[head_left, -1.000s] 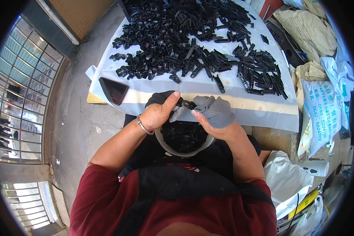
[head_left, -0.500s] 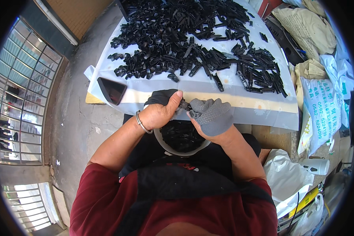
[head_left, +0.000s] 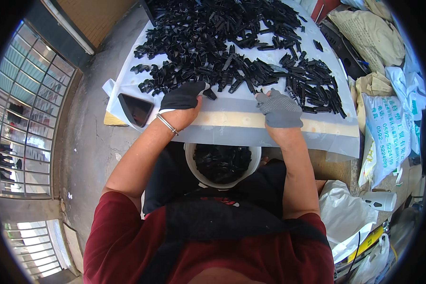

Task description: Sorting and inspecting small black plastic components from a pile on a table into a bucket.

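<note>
My left hand (head_left: 182, 102), in a black fingerless glove with a metal bangle at the wrist, reaches to the near edge of the heap. Its thumb and fingers close on a small bent black plastic piece (head_left: 211, 94). To the right, my right hand (head_left: 281, 110), in a grey dotted glove, has its fingers drawn together at the tablecloth. A slim black plastic piece at its fingertips is mostly hidden by them. Between my knees stands a white bucket (head_left: 189, 158) holding many black plastic pieces (head_left: 222, 163).
A large heap of black plastic parts (head_left: 199, 47) covers the white-clothed table (head_left: 213, 120). Long slim parts (head_left: 317, 85) lie at its right. A dark phone (head_left: 135, 110) rests at the near left corner. Sacks (head_left: 388, 128) and a white plastic bag (head_left: 343, 213) stand at the right.
Both hands were together above the bucket, working at a black part. Now they are apart and forward at the heap's near edge, and that part is no longer seen between them.
</note>
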A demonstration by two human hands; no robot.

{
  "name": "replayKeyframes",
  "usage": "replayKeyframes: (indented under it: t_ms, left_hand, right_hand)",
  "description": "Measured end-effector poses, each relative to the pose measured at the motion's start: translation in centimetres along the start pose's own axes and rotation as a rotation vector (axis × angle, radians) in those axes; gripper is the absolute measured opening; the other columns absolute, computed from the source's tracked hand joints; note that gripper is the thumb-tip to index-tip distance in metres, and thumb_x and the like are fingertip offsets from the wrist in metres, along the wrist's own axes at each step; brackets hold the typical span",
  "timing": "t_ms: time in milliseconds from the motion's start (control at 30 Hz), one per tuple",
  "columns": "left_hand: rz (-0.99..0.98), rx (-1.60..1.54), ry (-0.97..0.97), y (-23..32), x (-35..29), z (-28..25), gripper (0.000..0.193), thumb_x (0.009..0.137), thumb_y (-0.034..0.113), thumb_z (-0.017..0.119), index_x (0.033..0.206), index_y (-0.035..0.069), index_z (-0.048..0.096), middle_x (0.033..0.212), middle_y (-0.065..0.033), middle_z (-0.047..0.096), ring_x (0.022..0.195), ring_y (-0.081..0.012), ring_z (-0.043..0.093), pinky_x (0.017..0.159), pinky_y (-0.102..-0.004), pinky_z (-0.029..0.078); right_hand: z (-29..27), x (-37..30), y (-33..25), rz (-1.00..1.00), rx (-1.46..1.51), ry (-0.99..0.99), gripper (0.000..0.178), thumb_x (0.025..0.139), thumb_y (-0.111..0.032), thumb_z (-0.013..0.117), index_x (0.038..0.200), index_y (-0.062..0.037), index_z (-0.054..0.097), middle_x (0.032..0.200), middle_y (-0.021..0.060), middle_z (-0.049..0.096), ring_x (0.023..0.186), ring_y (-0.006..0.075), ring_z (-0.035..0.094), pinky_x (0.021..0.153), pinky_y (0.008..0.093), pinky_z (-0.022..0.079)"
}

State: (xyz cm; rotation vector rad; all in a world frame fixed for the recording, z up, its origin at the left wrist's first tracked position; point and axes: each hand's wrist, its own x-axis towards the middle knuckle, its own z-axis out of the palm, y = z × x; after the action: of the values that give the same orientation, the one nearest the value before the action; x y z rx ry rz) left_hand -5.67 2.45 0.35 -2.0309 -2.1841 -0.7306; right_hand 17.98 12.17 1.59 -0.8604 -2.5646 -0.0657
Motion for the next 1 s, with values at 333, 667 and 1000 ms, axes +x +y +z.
replayKeyframes:
  t_ms: [333,667,1000]
  left_hand:
    - [0.064,0.127,-0.055,-0.5,0.9,2.1,0.024,0.080,0.016,0.051,0.101,0.006,0.057,0.089,-0.0164,0.058,0.083,-0.0318,0.057,0.072,-0.0398,0.047]
    - [-0.003,0.126,-0.184,-0.7,1.5,2.2,0.027,0.080,0.020,0.054,0.103,0.006,0.056,0.093,-0.0161,0.058,0.086,-0.0313,0.056,0.074,-0.0398,0.046]
    - [-0.054,-0.001,-0.020,-1.3,0.1,2.5,0.028,0.079,0.018,0.054,0.105,0.008,0.055,0.097,-0.0149,0.060,0.086,-0.0316,0.058,0.075,-0.0383,0.047]
  right_hand:
    - [1.4,-0.1,1.9,-0.074,-0.020,-0.030,0.029,0.069,-0.001,0.054,0.094,-0.0125,0.065,0.111,0.0133,0.056,0.088,0.0299,0.058,0.074,0.0380,0.047]
    - [1.5,0.8,2.3,-0.097,-0.118,0.060,0.026,0.073,-0.007,0.057,0.099,-0.0116,0.062,0.107,0.0134,0.057,0.084,0.0306,0.059,0.074,0.0371,0.047]
    - [4.7,6.6,2.7,0.171,-0.061,0.077,0.018,0.084,-0.018,0.048,0.093,-0.0057,0.059,0.084,0.0163,0.061,0.076,0.0344,0.059,0.067,0.0420,0.047]
